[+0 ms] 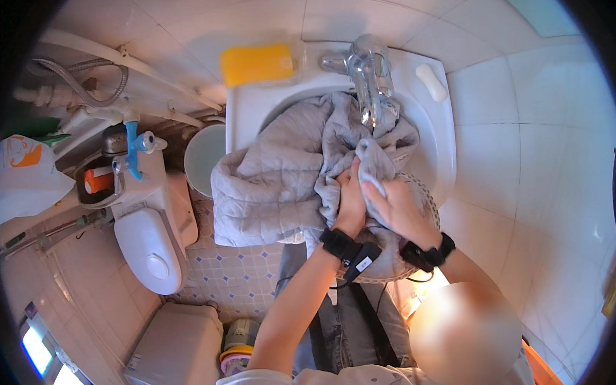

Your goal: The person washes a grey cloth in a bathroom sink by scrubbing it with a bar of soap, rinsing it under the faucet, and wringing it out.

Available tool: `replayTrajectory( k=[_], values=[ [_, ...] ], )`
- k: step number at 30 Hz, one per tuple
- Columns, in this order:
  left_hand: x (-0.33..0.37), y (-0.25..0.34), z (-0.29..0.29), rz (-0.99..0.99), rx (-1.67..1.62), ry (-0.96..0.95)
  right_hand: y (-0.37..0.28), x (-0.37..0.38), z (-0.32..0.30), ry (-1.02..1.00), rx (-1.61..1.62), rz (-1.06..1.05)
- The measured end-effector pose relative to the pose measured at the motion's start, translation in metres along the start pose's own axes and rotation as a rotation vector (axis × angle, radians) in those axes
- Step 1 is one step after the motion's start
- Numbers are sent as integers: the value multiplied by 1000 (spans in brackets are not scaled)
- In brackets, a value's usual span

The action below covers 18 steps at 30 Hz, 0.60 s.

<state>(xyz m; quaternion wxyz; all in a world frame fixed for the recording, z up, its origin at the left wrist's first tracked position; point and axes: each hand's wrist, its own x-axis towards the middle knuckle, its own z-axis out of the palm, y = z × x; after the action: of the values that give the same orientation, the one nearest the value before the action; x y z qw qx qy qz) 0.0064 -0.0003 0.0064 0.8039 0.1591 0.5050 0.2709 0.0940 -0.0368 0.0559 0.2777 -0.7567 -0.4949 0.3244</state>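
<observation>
Quilted grey cloth (273, 170) heaps across the white washbasin (444, 120) at mid-frame; its overhanging lower-left flap could drag it off. Its long axis runs roughly lower left to upper right. Left hand (350, 203) and right hand (398, 208) clasp a bunched fold pointing up toward the faucet (368, 75).

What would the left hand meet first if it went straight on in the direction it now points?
The left hand would probably meet more of the bunched grey quilted cloth first; the chrome faucet appears beyond it, though depth is unclear.
</observation>
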Motion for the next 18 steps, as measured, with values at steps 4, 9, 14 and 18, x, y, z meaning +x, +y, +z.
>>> replayTrajectory(
  k=[4,9,14,18],
  values=[
    [-4,0,7,-7,57,-7,11,27,-5,-70,67,99],
    [-5,11,11,-43,-5,-7,6,15,-11,-98,131,118],
    [-21,25,14,171,214,-129,1,7,-66,-197,394,528],
    [-77,43,38,859,863,135,21,16,-94,106,589,335]
  ],
)
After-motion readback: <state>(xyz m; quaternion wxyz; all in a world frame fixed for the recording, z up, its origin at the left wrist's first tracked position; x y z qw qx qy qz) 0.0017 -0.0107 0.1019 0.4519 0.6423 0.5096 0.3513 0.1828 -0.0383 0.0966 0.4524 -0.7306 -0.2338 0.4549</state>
